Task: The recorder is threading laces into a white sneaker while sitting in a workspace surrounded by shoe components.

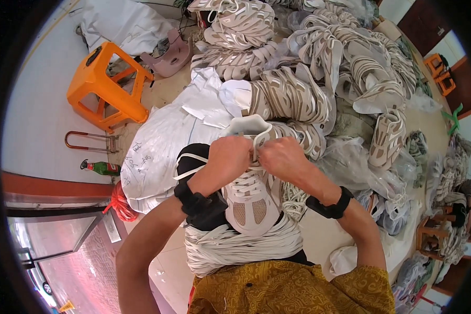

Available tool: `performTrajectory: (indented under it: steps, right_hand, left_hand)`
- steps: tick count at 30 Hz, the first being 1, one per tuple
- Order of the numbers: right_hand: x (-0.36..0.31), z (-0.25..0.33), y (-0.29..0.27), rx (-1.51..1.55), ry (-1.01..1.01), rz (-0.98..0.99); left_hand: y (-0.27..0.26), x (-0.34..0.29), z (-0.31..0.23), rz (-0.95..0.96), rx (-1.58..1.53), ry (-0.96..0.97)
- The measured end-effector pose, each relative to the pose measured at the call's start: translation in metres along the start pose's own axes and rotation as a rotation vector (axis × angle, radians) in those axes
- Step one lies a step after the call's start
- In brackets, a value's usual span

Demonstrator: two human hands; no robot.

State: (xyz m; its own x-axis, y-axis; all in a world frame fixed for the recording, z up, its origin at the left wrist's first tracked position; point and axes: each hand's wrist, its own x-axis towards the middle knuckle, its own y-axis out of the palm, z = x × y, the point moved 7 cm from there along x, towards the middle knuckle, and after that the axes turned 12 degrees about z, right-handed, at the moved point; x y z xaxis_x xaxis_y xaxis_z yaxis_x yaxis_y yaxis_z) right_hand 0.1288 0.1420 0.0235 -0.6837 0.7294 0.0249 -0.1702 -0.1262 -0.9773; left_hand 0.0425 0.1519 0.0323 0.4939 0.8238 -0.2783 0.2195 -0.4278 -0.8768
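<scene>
A beige and white sneaker upper rests on my lap, its mesh toe toward me and its padded collar pointing away. White lacing crosses its front in rows. At the top eyelets my left hand and my right hand are closed close together, pinching the shoelace; the fingertips largely hide the strand. A loose white lace end hangs beside my left wrist. Across my thighs lies a thick bundle of white shoelaces, just below the toe.
Stacked sneaker uppers and further piles lie ahead and to the right among clear plastic bags. A white woven sack sits at front left, near an orange stool and a green bottle.
</scene>
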Motion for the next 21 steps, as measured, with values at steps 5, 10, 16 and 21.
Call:
performTrajectory:
  steps: [5, 10, 16, 21]
  right_hand:
    - [0.0, -0.009, 0.006, 0.108, -0.061, 0.056]
    - [-0.012, -0.016, 0.012, 0.248, -0.078, 0.103]
    - [-0.006, -0.002, 0.012, 0.041, -0.036, 0.221]
    - [-0.009, -0.014, 0.001, 0.088, -0.093, 0.099]
  left_hand:
    - [0.01, 0.013, 0.012, 0.118, -0.359, 0.026]
    - [0.014, 0.027, 0.003, 0.069, -0.348, 0.125]
    - [0.022, 0.028, -0.005, 0.303, -0.227, 0.246]
    - [0.015, 0.018, -0.011, 0.289, -0.21, 0.235]
